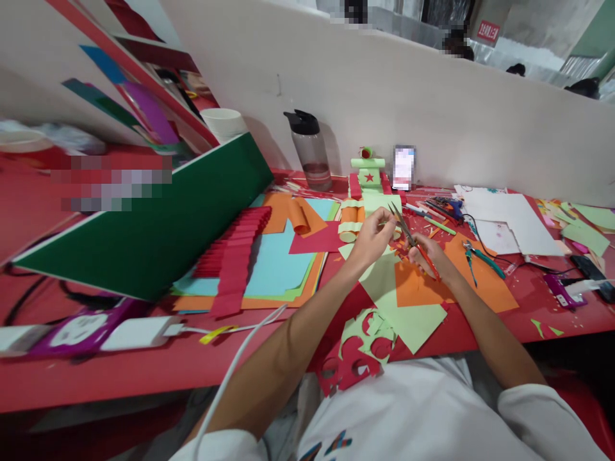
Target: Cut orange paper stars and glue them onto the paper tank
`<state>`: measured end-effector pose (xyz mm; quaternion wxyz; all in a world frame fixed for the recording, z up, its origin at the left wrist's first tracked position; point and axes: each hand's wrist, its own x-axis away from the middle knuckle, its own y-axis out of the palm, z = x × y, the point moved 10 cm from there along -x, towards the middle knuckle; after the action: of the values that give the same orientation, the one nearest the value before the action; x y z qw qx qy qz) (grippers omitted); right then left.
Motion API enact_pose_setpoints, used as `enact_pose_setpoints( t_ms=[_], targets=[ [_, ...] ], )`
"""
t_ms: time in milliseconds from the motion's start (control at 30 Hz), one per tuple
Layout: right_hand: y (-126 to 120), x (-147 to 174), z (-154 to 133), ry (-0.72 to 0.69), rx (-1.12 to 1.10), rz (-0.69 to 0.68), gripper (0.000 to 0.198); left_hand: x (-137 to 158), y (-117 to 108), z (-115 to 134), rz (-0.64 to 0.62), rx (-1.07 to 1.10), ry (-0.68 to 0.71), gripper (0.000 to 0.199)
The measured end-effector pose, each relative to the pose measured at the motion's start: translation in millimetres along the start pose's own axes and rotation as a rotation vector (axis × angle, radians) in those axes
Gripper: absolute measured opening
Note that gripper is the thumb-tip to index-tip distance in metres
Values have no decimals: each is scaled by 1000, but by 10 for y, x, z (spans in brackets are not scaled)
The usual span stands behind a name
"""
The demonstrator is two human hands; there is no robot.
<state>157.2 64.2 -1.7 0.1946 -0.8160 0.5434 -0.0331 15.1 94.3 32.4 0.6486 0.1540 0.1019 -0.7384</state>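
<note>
My right hand (419, 251) holds a pair of scissors (404, 225) with red handles; the blades point up and away, slightly apart. Close to the blades, my left hand (375, 235) has its fingers pinched together, and whatever they hold is too small to make out. Just beyond the hands stands a paper model of green, orange and red rolls, with a red star on its green block (369, 177). Under my wrists lie orange paper (423, 288) and light green paper (414, 325). Green paper with round cut-outs (346, 328) lies at the near edge over red cut-out paper (343, 376).
To the left, a dark green board (158, 224) leans beside pleated red paper (233, 262) and stacked coloured sheets. A water bottle (310, 150) and a phone (403, 168) stand by the partition. Pliers (483, 259), pens and white sheets (509, 221) lie right. A white cable (240, 352) crosses the near edge.
</note>
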Motion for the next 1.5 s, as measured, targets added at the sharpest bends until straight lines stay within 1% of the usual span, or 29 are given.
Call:
enact_pose_setpoints(
  t_ms=[300,533,667,1033,1267,1500],
  targets=[
    [-14,18,1,39,2,7,51,1,1,-3,-8,-23,-7,19],
    [-36,10,-47,-3,66,27,50,-1,-1,-10,-11,-18,-15,20],
    [-42,9,-49,-11,60,34,48,-1,-2,-8,-11,-6,-21,21],
    [-25,5,-19,37,14,35,58,4,3,-25,-16,3,-63,20],
    [-24,13,-32,39,1,30,56,3,-2,-21,-13,8,-68,20],
    [-24,10,-17,63,-33,41,58,9,-1,-21,-24,-21,-71,18]
  ],
)
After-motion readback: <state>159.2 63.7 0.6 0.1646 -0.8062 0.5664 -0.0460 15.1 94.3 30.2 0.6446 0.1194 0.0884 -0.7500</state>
